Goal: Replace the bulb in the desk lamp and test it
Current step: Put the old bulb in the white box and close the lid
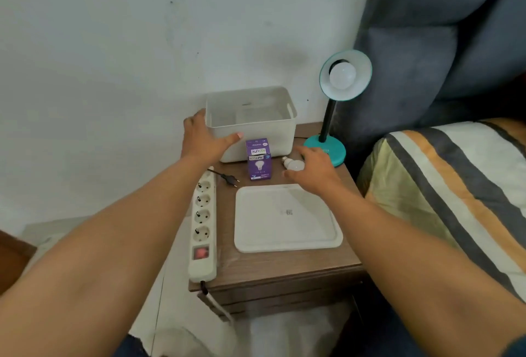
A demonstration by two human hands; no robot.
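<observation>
A teal desk lamp (pixel 330 134) stands at the back right of the small wooden table (pixel 284 268), with a white bulb (pixel 342 74) in its shade. A loose white bulb (pixel 292 164) lies in front of the lamp base; my right hand (pixel 314 168) rests over it, fingers curled around it. A purple bulb box (pixel 258 159) stands upright between my hands. My left hand (pixel 205 140) grips the near left corner of the white storage bin (pixel 280 131). The lamp's black plug (pixel 230 179) lies loose on the table.
A white power strip (pixel 202 223) with a red switch runs along the table's left edge. A white tray-like lid (pixel 287 218) lies flat at the front. A wall is behind, a grey headboard and a striped pillow (pixel 455 186) to the right.
</observation>
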